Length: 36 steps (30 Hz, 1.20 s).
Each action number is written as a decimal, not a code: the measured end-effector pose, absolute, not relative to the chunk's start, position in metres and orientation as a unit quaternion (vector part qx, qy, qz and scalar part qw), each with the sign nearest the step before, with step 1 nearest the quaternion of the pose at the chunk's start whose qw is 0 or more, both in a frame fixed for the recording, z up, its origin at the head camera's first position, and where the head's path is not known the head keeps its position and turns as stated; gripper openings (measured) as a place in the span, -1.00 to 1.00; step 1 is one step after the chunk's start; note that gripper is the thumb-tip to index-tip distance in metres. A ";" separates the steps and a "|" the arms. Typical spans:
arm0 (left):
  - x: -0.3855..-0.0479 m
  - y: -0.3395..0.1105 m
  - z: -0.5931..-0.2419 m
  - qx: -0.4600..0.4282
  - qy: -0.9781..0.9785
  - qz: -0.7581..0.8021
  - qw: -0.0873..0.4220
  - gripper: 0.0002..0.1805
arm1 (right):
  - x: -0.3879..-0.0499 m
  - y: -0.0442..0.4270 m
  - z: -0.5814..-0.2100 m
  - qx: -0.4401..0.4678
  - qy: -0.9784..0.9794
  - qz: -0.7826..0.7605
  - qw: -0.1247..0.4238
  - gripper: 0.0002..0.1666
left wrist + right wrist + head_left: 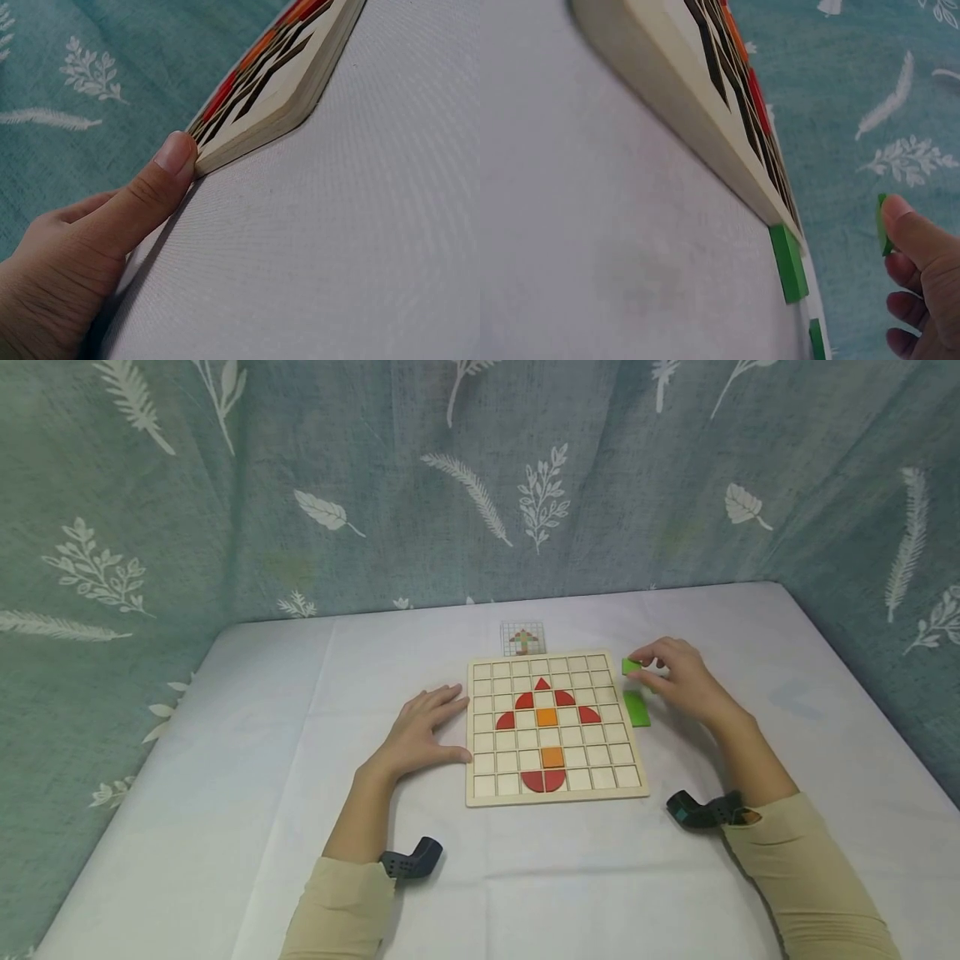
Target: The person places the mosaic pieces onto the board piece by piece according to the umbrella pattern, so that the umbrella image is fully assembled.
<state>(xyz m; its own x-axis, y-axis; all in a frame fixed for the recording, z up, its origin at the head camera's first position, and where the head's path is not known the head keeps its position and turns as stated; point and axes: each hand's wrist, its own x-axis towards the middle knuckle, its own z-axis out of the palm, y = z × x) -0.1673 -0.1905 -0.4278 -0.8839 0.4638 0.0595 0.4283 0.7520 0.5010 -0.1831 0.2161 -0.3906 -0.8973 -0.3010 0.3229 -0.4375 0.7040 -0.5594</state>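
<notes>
Head: I log one board (528,739) on the bench (225,827); left hand (422,735), fingers spread, touching its left edge; right hand (681,677), fingers pinching one green tile (629,667), near its right edge. Left wrist: thumb (148,189) against board. Right wrist: green block (788,264) beside board.

Board (528,738) smooth, matt wood; tablecloth (555,885) woven fabric.

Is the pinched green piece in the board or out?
Out: the right hand pinches the green piece beyond the right edge of the board.
</notes>
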 end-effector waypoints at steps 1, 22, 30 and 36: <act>-0.168 -0.191 -0.428 0.240 0.935 0.260 0.033 0.03 | -0.183 0.214 -0.390 0.203 -0.916 0.329 0.105 -0.73; -0.168 -0.191 -0.429 0.243 0.934 0.259 0.032 0.05 | -0.185 0.162 -0.382 0.218 -0.912 0.340 0.080 -0.69; -0.168 -0.191 -0.428 0.247 0.933 0.261 0.028 0.06 | -0.182 0.143 -0.385 0.239 -0.908 0.335 0.075 -0.67; -0.168 -0.191 -0.429 0.242 0.933 0.263 0.030 0.05 | -0.184 0.130 -0.394 0.251 -0.915 0.307 0.069 -0.67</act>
<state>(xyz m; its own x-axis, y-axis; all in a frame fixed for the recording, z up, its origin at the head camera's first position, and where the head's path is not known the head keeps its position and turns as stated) -0.1682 -0.1908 -0.4285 -0.8813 0.4671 0.0715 0.4356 0.7443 0.5062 -0.1838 0.1301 -0.3942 -0.8642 -0.4174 0.2809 -0.5024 0.6848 -0.5280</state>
